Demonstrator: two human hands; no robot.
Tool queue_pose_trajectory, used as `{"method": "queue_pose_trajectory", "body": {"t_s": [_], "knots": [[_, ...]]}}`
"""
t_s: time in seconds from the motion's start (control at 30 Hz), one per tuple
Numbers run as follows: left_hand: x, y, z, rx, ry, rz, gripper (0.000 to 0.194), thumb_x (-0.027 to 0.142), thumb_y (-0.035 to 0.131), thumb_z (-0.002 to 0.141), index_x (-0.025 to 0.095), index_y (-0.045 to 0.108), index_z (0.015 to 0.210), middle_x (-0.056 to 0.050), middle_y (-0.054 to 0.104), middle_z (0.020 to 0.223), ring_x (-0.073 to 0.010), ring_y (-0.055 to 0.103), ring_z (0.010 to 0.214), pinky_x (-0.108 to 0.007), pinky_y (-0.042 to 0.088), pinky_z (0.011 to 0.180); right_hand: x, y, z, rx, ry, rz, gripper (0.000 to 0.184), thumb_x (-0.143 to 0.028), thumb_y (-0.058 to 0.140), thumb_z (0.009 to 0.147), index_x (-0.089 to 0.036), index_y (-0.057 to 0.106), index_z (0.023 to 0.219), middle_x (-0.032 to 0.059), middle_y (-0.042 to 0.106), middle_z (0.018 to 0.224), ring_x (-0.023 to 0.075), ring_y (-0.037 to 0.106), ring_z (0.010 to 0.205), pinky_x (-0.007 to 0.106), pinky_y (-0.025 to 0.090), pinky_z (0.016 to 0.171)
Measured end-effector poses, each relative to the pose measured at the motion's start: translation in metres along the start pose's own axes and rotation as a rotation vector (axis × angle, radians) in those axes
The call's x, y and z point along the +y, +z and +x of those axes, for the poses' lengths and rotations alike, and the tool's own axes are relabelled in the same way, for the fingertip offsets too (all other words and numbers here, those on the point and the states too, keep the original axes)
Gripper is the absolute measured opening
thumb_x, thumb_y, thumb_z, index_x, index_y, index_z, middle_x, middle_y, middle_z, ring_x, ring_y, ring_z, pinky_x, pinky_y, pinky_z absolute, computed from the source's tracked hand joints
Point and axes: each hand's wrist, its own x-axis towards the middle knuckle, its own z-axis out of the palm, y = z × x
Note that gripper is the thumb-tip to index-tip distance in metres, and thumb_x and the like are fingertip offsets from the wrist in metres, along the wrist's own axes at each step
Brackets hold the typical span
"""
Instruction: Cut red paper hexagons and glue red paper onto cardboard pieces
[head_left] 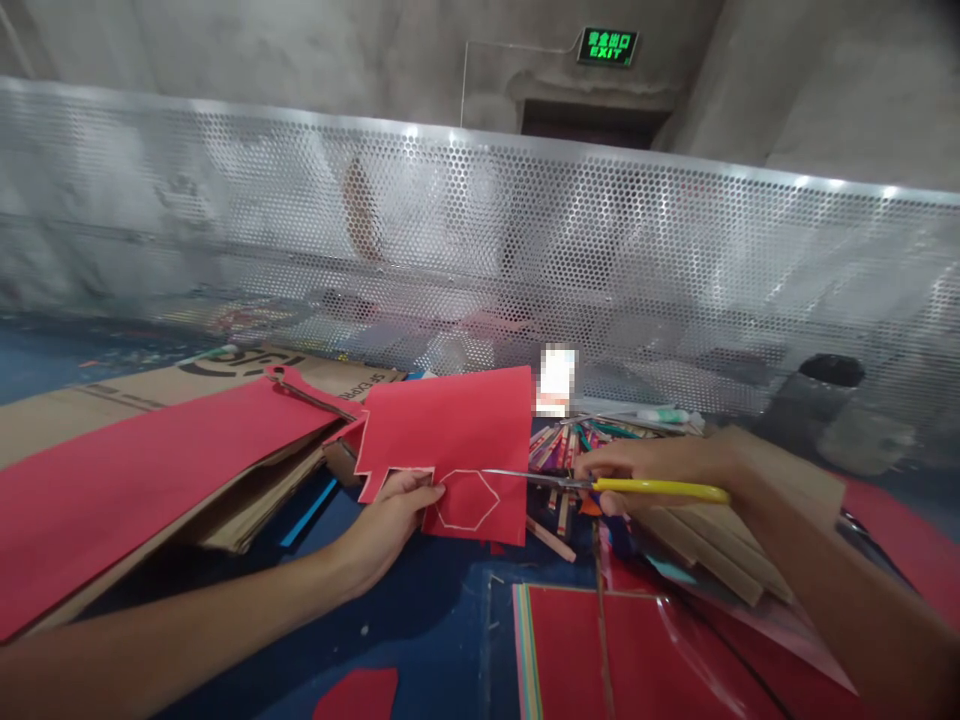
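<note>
My left hand (pixel 394 520) pinches the lower edge of a red paper sheet (pixel 450 430) and holds it up over the blue table (pixel 442 620). A hexagon outline (pixel 466 500) is drawn near the sheet's bottom edge, and notches are cut out of its left side. My right hand (pixel 645 465) grips yellow-handled scissors (pixel 600 485). Their blades point left and reach the right corner of the hexagon.
Flattened cardboard with a long red sheet (pixel 135 480) on it lies at the left. A stack of coloured paper in plastic (pixel 600 650) sits near me. Coloured sticks (pixel 570 445), cardboard strips (pixel 720 550) and a perforated metal screen (pixel 480 260) lie beyond.
</note>
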Motion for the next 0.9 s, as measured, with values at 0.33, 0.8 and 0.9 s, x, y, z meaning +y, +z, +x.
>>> {"method": "queue_pose_trajectory", "body": {"t_s": [0.33,0.8,0.9], "knots": [[0.003,-0.004,-0.005,-0.289,0.001,0.178,0.036,0.044,0.088,0.075,0.016,0.072,0.089,-0.005,0.077,0.088,-0.0214,0.071,0.084,-0.032,0.056,0.080,0.013,0.004,0.005,0.028,0.020,0.039,0.041,-0.058,0.060,0.088,-0.018,0.055,0.090,-0.0004,0.050,0.080,0.0139,0.041,0.070,0.027,0.031,0.061],[0.005,-0.005,-0.007,-0.327,0.071,0.303,0.035,0.049,0.079,0.085,0.017,0.067,0.091,-0.003,0.075,0.093,-0.0203,0.068,0.087,-0.032,0.055,0.081,0.023,0.007,0.008,0.040,0.001,0.076,0.048,-0.066,0.062,0.089,-0.017,0.061,0.093,-0.0042,0.045,0.072,0.0109,0.036,0.064,0.025,0.026,0.056],[0.006,-0.005,-0.008,-0.283,0.085,0.372,0.037,0.052,0.078,0.084,0.017,0.066,0.086,-0.002,0.073,0.087,-0.0186,0.066,0.081,-0.029,0.052,0.074,0.031,0.010,0.008,0.065,-0.052,-0.006,0.047,-0.064,0.060,0.092,-0.017,0.062,0.096,-0.0035,0.049,0.074,0.0109,0.039,0.066,0.024,0.029,0.057]]}}
